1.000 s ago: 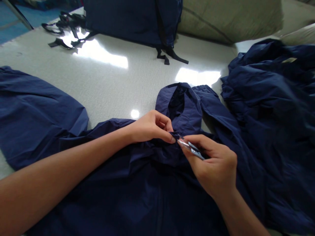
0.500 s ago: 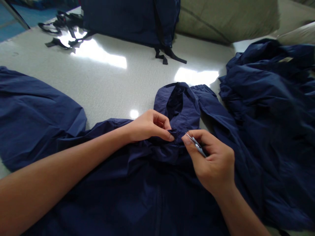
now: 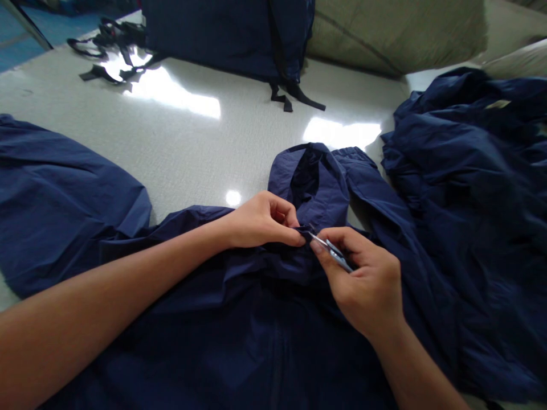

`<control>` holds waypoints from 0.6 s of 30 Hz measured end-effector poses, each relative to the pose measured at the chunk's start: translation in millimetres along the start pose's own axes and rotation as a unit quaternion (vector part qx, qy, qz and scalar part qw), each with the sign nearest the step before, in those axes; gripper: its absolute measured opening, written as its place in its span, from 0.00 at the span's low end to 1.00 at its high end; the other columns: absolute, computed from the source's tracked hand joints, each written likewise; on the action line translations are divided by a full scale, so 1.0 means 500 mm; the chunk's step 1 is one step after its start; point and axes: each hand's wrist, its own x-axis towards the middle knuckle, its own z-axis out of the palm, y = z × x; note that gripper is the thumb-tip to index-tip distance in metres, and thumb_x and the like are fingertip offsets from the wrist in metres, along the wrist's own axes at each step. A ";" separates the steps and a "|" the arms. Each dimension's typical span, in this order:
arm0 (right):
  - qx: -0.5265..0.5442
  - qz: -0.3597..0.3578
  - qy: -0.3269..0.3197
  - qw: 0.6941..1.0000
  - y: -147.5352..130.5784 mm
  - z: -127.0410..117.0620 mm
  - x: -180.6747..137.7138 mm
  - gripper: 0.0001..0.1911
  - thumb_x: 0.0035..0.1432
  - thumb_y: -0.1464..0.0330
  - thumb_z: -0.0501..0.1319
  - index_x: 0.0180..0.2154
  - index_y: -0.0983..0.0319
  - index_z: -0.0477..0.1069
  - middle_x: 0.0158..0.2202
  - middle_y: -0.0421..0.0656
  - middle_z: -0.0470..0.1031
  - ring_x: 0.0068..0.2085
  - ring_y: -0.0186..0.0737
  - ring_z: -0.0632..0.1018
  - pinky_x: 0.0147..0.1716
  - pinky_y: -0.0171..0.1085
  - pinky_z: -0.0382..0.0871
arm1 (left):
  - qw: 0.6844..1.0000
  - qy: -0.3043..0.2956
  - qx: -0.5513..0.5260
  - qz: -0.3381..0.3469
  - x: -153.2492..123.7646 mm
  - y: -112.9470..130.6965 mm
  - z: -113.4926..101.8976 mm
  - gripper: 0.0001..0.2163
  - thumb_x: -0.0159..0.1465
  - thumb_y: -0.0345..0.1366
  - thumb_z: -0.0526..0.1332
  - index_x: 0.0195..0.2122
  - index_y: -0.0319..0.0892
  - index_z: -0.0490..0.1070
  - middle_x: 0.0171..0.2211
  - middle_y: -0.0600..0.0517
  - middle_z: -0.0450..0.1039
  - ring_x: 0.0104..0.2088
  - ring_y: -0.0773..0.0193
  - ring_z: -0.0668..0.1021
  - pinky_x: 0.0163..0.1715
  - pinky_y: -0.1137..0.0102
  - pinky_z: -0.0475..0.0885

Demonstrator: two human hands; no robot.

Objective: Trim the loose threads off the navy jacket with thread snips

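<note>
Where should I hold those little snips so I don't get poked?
Probably by the back end, tucked in the right hand, coming from the right. The snips point their thin tips left at the jacket fold the left hand pinches.

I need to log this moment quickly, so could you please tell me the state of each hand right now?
Left hand: closed, pinching a fold of the navy garment.
Right hand: closed around small thread snips, tips at that fold.

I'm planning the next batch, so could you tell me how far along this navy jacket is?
Done: the navy jacket lies spread on the table. In hand: the left hand pinches a fold at its collar, the right hand holds snips at it. Left: possibly the navy heap.
</note>
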 end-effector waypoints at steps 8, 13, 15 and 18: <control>0.026 0.038 0.003 0.999 0.002 -0.003 0.003 0.06 0.63 0.67 0.64 0.34 0.60 0.77 0.21 0.35 0.71 0.20 0.31 0.70 0.19 0.30 0.59 | 1.000 -0.005 -0.022 -0.010 -0.002 0.002 -0.003 0.10 0.46 0.29 0.76 0.22 0.37 0.74 0.19 0.58 0.72 0.20 0.76 0.68 0.19 0.80 0.60; 0.038 0.060 0.014 0.997 -0.004 -0.005 0.004 0.07 0.64 0.65 0.64 0.33 0.60 0.76 0.20 0.34 0.68 0.19 0.30 0.64 0.18 0.32 0.54 | 0.999 -0.010 -0.027 -0.018 -0.003 0.005 -0.002 0.11 0.46 0.28 0.76 0.21 0.37 0.74 0.18 0.58 0.72 0.20 0.76 0.69 0.19 0.80 0.60; 0.046 0.065 0.015 0.997 -0.003 -0.007 0.005 0.07 0.65 0.64 0.64 0.34 0.60 0.76 0.19 0.33 0.64 0.19 0.30 0.60 0.18 0.32 0.52 | 0.999 -0.013 -0.034 -0.015 -0.003 0.004 -0.003 0.10 0.46 0.28 0.77 0.21 0.36 0.75 0.18 0.58 0.73 0.20 0.76 0.69 0.19 0.80 0.61; 0.094 0.076 0.003 0.993 0.004 -0.012 0.006 0.09 0.68 0.62 0.62 0.35 0.60 0.73 0.21 0.33 0.61 0.20 0.30 0.59 0.19 0.32 0.54 | 0.998 -0.033 -0.061 -0.006 -0.004 0.001 -0.007 0.08 0.47 0.27 0.77 0.23 0.36 0.78 0.20 0.57 0.74 0.21 0.75 0.71 0.21 0.80 0.64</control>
